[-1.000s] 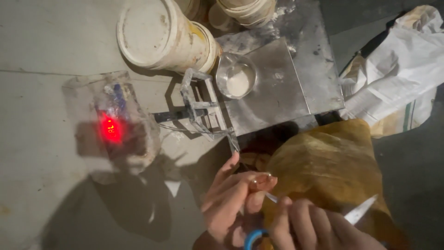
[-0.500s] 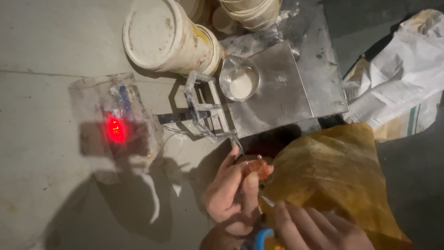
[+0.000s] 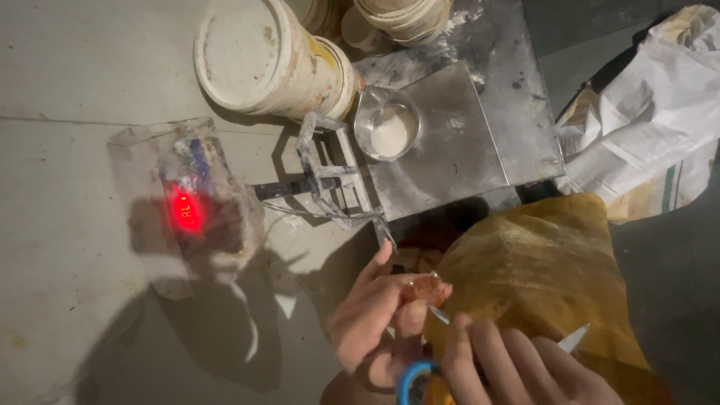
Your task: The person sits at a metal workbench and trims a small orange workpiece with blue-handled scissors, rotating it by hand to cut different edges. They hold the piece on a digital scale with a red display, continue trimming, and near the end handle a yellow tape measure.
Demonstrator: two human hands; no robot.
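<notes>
Pinching yellow plastic sack (image 3: 540, 277) edge – left hand (image 3: 375, 315) shifted slightly; right hand (image 3: 517, 367) gripped blue-handled scissors (image 3: 420, 375) – cut pending.

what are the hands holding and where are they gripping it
The right hand holds scissors by the blue handle. The left hand pinches a small orange piece at its fingertips, beside the yellow bag; what it is cannot be told.

Dim overall; red display (image 3: 186, 211) blooms; hard shadows on floor (image 3: 90, 315); slight blur.
</notes>
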